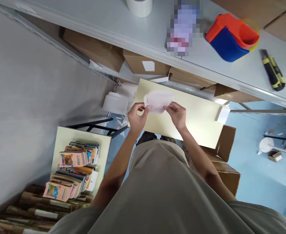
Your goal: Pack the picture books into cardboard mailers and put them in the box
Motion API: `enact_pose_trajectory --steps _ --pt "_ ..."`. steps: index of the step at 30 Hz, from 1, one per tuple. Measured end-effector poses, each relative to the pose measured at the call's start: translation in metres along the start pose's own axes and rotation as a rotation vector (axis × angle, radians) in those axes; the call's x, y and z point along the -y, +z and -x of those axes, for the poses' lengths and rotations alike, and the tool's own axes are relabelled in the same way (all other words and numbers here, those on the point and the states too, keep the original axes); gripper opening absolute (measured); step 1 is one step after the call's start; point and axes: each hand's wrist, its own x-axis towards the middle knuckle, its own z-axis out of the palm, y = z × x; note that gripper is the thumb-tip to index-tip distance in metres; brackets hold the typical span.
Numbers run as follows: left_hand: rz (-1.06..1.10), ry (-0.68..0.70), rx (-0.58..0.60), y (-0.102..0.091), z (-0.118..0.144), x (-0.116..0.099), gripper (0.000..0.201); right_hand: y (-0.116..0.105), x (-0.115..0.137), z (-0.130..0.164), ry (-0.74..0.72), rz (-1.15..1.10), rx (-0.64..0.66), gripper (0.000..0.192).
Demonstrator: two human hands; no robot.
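A thin white sheet of paper [159, 100], blurred by motion, is held up over the pale yellow tabletop [194, 120]. My left hand [137, 117] pinches its lower left corner between thumb and fingers. At the lower right edge, my right hand [176, 114] grips the same sheet with thumb and forefinger. Both hands are in front of my body, above the table. Whether it is one sheet or a folded one, I cannot tell.
A shelf [96, 22] above the table carries a white tape roll [140, 7], a red and blue tape dispenser [232, 37] and a box cutter [272, 70]. Stacked books [72, 159] occupy a side table at left. Open cardboard boxes [227, 143] stand at right. White paper stacks [115, 102] adjoin the table.
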Motion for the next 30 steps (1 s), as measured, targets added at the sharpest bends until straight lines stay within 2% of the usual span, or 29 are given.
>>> enact_pose_trajectory --steps 3,8,12,16,19,21,25,30 --pt "-0.136 -0.141 0.091 -0.002 -0.020 0.038 0.014 0.027 -0.035 -0.017 0.205 0.031 -0.026 0.053" --pt "-0.291 -0.365 0.265 0.013 -0.062 0.109 0.005 0.071 -0.085 -0.061 0.336 0.240 -0.089 0.030" --pt "-0.275 -0.408 0.337 0.033 -0.091 0.154 0.017 0.096 -0.110 -0.100 0.392 0.387 -0.158 0.031" --pt "-0.215 -0.434 0.412 0.048 -0.108 0.180 0.032 0.109 -0.125 -0.121 0.426 0.445 -0.140 0.039" --pt "-0.129 -0.457 0.417 0.048 -0.108 0.184 0.037 0.112 -0.127 -0.118 0.413 0.456 -0.125 0.040" --pt "-0.062 -0.463 0.377 0.040 -0.102 0.180 0.037 0.110 -0.122 -0.108 0.392 0.455 -0.111 0.040" --pt "0.072 -0.475 0.262 0.007 -0.074 0.162 0.031 0.096 -0.103 -0.077 0.319 0.421 -0.057 0.039" --pt "0.180 -0.489 0.095 -0.039 -0.027 0.129 0.029 0.082 -0.072 -0.039 0.211 0.341 -0.014 0.045"
